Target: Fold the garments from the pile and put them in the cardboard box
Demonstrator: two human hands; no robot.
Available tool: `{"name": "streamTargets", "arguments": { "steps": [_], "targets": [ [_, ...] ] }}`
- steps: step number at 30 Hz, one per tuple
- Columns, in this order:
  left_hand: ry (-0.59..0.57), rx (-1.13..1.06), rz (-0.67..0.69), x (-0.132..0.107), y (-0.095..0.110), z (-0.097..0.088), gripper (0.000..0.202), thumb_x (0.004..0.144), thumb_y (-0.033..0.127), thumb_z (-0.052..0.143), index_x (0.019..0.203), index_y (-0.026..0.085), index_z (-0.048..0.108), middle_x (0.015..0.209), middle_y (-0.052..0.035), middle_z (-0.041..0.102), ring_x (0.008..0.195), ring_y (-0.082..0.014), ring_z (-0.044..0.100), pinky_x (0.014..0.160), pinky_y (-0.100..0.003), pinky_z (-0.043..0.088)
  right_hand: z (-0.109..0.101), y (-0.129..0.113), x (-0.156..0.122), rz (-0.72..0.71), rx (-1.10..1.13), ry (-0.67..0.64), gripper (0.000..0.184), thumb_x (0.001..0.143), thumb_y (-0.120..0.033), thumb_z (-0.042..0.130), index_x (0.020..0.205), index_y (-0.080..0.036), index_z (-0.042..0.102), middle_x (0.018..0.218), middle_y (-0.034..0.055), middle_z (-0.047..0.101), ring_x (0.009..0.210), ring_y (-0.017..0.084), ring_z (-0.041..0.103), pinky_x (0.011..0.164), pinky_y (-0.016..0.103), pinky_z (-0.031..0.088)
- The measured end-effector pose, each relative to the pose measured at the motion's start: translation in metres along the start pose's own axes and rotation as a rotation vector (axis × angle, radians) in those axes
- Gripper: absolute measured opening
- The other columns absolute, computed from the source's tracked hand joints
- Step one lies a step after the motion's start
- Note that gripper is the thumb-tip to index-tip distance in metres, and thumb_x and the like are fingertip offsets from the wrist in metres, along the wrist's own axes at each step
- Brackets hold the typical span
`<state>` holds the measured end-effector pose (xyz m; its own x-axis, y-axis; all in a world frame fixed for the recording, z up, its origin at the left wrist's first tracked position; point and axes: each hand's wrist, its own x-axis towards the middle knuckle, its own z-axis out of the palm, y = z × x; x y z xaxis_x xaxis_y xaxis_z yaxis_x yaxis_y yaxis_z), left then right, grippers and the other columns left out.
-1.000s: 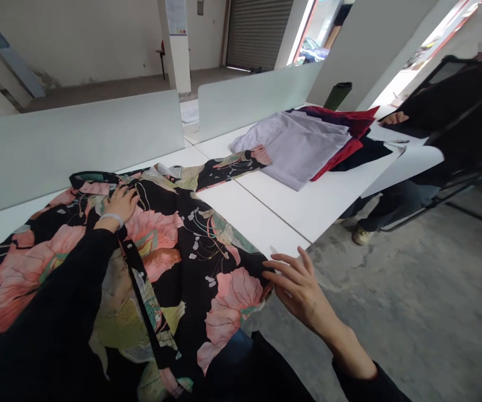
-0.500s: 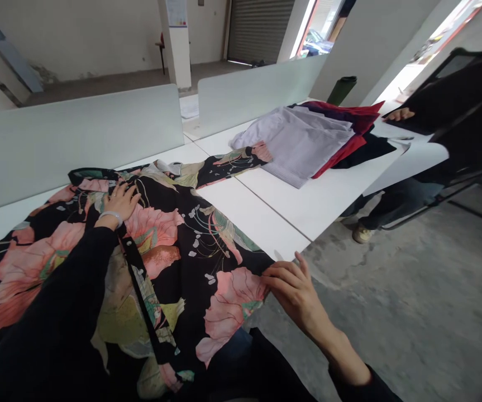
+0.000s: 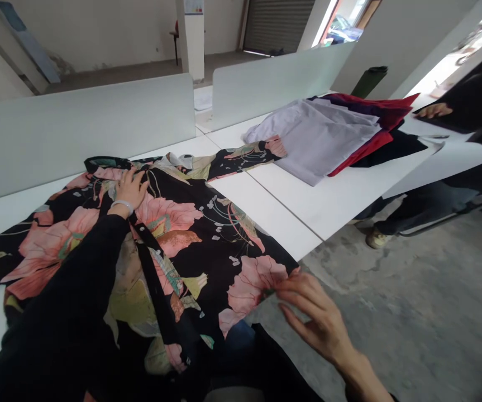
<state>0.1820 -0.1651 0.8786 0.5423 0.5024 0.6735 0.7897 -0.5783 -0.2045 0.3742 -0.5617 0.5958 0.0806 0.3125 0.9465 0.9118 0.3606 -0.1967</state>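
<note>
A black shirt with large pink and green flowers (image 3: pixel 190 234) lies spread over the white table (image 3: pixel 333 201). My left hand (image 3: pixel 130 188) lies flat on it near the collar, fingers stretched out. My right hand (image 3: pixel 314 315) is at the shirt's lower right corner, which hangs just over the table's edge. Its fingertips pinch the hem there.
A stack of folded clothes, lilac (image 3: pixel 324 137) on top of red (image 3: pixel 375 111) and dark pieces, lies farther along the table. Another person in black (image 3: pixel 471 111) sits at the right end, one hand on the tabletop. Grey dividers (image 3: pixel 81 128) stand behind. Concrete floor lies at the right.
My right hand has come in from open air to the shirt's corner and closed its fingers on the hem. The view has shifted left a little. My left hand stays put.
</note>
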Motion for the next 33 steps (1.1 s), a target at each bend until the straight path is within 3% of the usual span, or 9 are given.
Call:
{"name": "streamTargets", "arguments": {
  "steps": [3,7,10,14,17,22,24,28,33],
  "targets": [
    [0.041,-0.004,0.051,-0.010,-0.001,-0.007,0.055,0.096,0.043,0.026,0.139,0.020,0.049,0.154,-0.0098,0.036,0.146,-0.0270,0.021,0.118,-0.050,0.017,0.030,-0.039,-0.004,0.164,0.338,-0.191,0.014,0.090,-0.016,0.054,0.094,-0.021,0.067,0.085,0.0039,0.071,0.077,0.015,0.065,0.071,0.026,0.051],
    [-0.011,-0.013,0.164,-0.035,-0.009,-0.014,0.053,0.094,0.044,0.029,0.133,0.020,0.055,0.148,-0.0108,0.042,0.143,-0.0276,0.026,0.117,-0.048,0.019,0.069,-0.069,-0.019,0.684,0.759,-0.524,0.033,0.089,-0.044,0.057,0.075,-0.016,0.068,0.068,0.0032,0.067,0.064,0.015,0.063,0.058,0.024,0.045],
    [-0.047,-0.013,0.162,-0.057,-0.016,-0.015,0.055,0.094,0.046,0.029,0.136,0.019,0.052,0.149,-0.0119,0.040,0.142,-0.0298,0.026,0.116,-0.050,0.021,0.085,-0.077,-0.022,0.938,1.061,-0.549,0.050,0.078,-0.063,0.062,0.072,-0.014,0.068,0.060,0.0021,0.063,0.056,0.013,0.058,0.057,0.024,0.041],
    [-0.071,-0.009,0.034,-0.078,-0.021,-0.010,0.057,0.095,0.046,0.029,0.142,0.020,0.047,0.154,-0.0131,0.034,0.143,-0.0331,0.024,0.114,-0.053,0.022,0.088,-0.092,-0.012,1.139,1.377,-0.472,0.055,0.072,-0.065,0.068,0.062,-0.012,0.064,0.057,0.0026,0.062,0.044,0.007,0.050,0.055,0.023,0.039],
    [-0.068,-0.016,-0.038,-0.083,-0.022,-0.006,0.056,0.095,0.044,0.030,0.144,0.021,0.045,0.155,-0.0117,0.033,0.144,-0.0330,0.023,0.115,-0.052,0.022,0.083,-0.110,-0.001,1.187,1.607,-0.484,0.052,0.070,-0.061,0.073,0.060,-0.011,0.061,0.053,0.0013,0.060,0.040,0.005,0.047,0.050,0.021,0.036],
    [-0.021,-0.074,-0.053,-0.083,-0.019,-0.005,0.053,0.095,0.042,0.033,0.141,0.021,0.049,0.153,-0.0118,0.036,0.144,-0.0310,0.027,0.117,-0.048,0.022,0.087,-0.135,0.004,1.066,1.909,-0.775,0.051,0.065,-0.061,0.076,0.069,-0.013,0.061,0.050,-0.0004,0.059,0.040,0.009,0.052,0.045,0.020,0.036],
    [0.010,-0.109,-0.080,-0.083,-0.018,-0.006,0.053,0.094,0.039,0.036,0.140,0.018,0.050,0.152,-0.0132,0.037,0.142,-0.0281,0.031,0.117,-0.043,0.024,0.099,-0.139,-0.002,1.069,1.857,-0.812,0.051,0.064,-0.061,0.077,0.070,-0.013,0.060,0.051,0.0000,0.059,0.041,0.009,0.053,0.048,0.020,0.038],
    [0.043,-0.127,-0.137,-0.077,-0.022,-0.015,0.052,0.094,0.031,0.037,0.140,0.010,0.048,0.146,-0.0151,0.046,0.139,-0.0217,0.038,0.116,-0.032,0.027,0.124,-0.134,-0.020,1.203,1.596,-0.664,0.055,0.062,-0.060,0.079,0.080,-0.012,0.059,0.066,0.0047,0.066,0.054,0.012,0.061,0.060,0.025,0.044],
    [0.037,-0.103,-0.291,-0.044,-0.039,-0.036,0.044,0.090,0.025,0.043,0.127,0.007,0.059,0.124,-0.0169,0.065,0.120,-0.0254,0.057,0.105,-0.034,0.040,0.134,-0.123,-0.027,1.129,1.494,-0.727,0.066,0.059,-0.069,0.076,0.088,-0.010,0.064,0.078,0.0079,0.069,0.059,0.014,0.063,0.064,0.028,0.046]
  ]
}}
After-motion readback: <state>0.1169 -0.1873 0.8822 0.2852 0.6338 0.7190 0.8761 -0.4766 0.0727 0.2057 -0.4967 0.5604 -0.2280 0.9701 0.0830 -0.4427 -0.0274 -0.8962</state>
